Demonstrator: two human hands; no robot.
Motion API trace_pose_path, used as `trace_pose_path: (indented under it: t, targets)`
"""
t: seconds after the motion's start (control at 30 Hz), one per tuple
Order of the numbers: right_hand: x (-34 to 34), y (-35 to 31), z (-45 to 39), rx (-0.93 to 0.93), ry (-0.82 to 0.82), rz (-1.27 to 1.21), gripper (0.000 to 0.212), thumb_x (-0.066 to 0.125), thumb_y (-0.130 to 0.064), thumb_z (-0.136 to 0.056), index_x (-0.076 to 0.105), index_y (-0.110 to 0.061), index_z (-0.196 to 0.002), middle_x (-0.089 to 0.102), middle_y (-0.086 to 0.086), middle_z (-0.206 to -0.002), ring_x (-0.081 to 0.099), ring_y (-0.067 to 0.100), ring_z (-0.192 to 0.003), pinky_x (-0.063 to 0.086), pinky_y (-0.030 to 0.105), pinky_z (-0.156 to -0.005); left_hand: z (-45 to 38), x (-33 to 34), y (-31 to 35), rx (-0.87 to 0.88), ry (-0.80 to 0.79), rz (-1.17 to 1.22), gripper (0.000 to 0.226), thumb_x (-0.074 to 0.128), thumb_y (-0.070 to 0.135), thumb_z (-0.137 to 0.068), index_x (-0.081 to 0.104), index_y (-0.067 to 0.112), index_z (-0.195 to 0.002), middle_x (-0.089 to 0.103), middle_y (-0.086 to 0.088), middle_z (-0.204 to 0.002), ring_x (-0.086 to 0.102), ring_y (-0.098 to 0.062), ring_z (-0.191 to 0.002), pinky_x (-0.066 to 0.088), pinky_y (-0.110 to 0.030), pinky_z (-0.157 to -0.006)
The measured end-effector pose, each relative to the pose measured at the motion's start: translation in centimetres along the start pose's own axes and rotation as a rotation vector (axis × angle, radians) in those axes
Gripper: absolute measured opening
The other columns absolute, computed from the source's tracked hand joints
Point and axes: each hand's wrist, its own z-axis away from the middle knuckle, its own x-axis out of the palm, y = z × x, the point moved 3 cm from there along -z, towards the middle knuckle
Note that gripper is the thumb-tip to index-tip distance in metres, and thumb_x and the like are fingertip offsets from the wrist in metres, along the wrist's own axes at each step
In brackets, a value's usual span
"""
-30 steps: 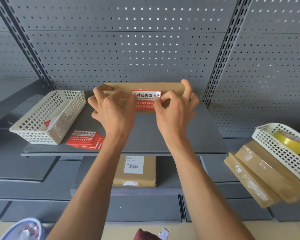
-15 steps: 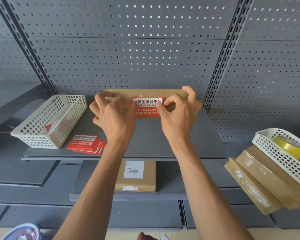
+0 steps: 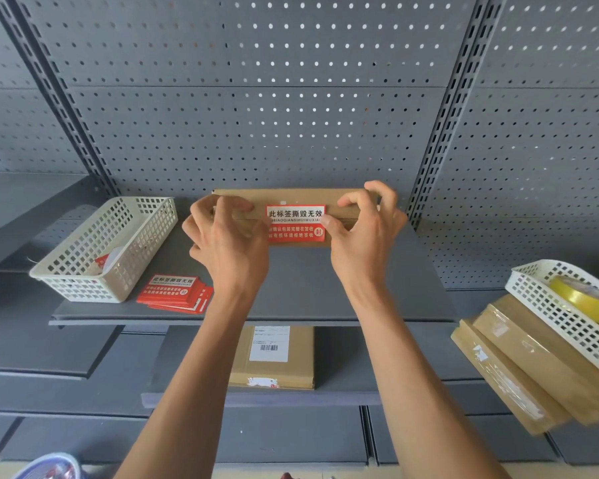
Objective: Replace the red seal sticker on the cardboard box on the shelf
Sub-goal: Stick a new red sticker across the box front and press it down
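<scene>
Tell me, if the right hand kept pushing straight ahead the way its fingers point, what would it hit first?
The right hand already grips the cardboard box, so it would push that first. Behind the box stands the perforated back panel, though how far back is unclear.

Two bare hands, left (image 3: 227, 236) and right (image 3: 363, 233); two white plastic lattice baskets, one left (image 3: 101, 250), one right (image 3: 564, 312); one flat brown cardboard box (image 3: 291, 197) bearing one red seal sticker (image 3: 295, 223); one fanned stack of spare red stickers (image 3: 175, 293); one labelled cardboard parcel (image 3: 274, 357) below; one yellow tape roll (image 3: 581, 299)
</scene>
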Motion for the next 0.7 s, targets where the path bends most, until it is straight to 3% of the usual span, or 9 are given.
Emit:
trace_pose_path:
  t: [0.1, 0.2, 0.37, 0.53, 0.7]
  targets:
    - [-0.1, 0.3, 0.0, -0.005, 0.002, -0.020, 0.038, 0.082, -0.024, -0.078, 0.064, -0.025, -0.111, 0.041, -0.005, -0.147, 0.038, 0.028, -0.125, 0.034, 0.032, -0.092, 0.0, -0.3, -0.2, 0.008, 0.014, 0.022, 0.034, 0.072, 0.028, -0.078, 0.058, 0.029, -0.109, 0.040, 0.003, -0.138, 0.033, -0.025, -0.128, 0.034, -0.043, -0.093]
    - [-0.3, 0.7, 0.1, 0.009, 0.008, -0.045, 0.052, 0.081, -0.027, -0.079, 0.060, -0.025, -0.126, 0.034, -0.001, -0.156, 0.035, 0.025, -0.130, 0.027, 0.029, -0.097, -0.2, -0.4, -0.6, -0.006, -0.005, 0.066, 0.049, 0.073, 0.037, -0.081, 0.053, 0.029, -0.126, 0.030, 0.004, -0.156, 0.027, -0.022, -0.139, 0.024, -0.039, -0.096]
    - [0.8, 0.6, 1.3, 0.037, -0.022, -0.068, 0.053, 0.069, -0.043, -0.089, 0.051, -0.028, -0.137, 0.020, 0.001, -0.166, 0.029, 0.023, -0.143, 0.027, 0.046, -0.107, -0.1, 0.6, -0.3, 0.001, -0.046, 0.032, 0.063, 0.061, 0.059, -0.081, 0.045, 0.034, -0.137, 0.028, 0.007, -0.162, 0.026, -0.021, -0.144, 0.019, -0.042, -0.102]
    - [1.5, -0.6, 1.2, 0.017, -0.020, 0.002, 0.065, 0.064, -0.059, -0.087, 0.048, -0.026, -0.141, 0.012, 0.006, -0.167, 0.022, 0.029, -0.146, 0.028, 0.049, -0.111, 0.3, 1.0, 0.6, -0.014, -0.016, -0.029, 0.069, 0.055, 0.073, -0.078, 0.047, 0.035, -0.135, 0.028, 0.004, -0.161, 0.027, -0.023, -0.142, 0.015, -0.049, -0.110]
    - [1.9, -1.8, 0.8, 0.007, 0.042, 0.161, 0.072, 0.059, -0.074, -0.081, 0.053, -0.029, -0.136, 0.022, 0.010, -0.164, 0.032, 0.037, -0.138, 0.036, 0.051, -0.102, -0.3, 0.9, 1.6, -0.003, 0.022, -0.068, 0.077, 0.049, 0.084, -0.074, 0.050, 0.035, -0.133, 0.028, -0.004, -0.159, 0.025, -0.028, -0.141, 0.018, -0.051, -0.109]
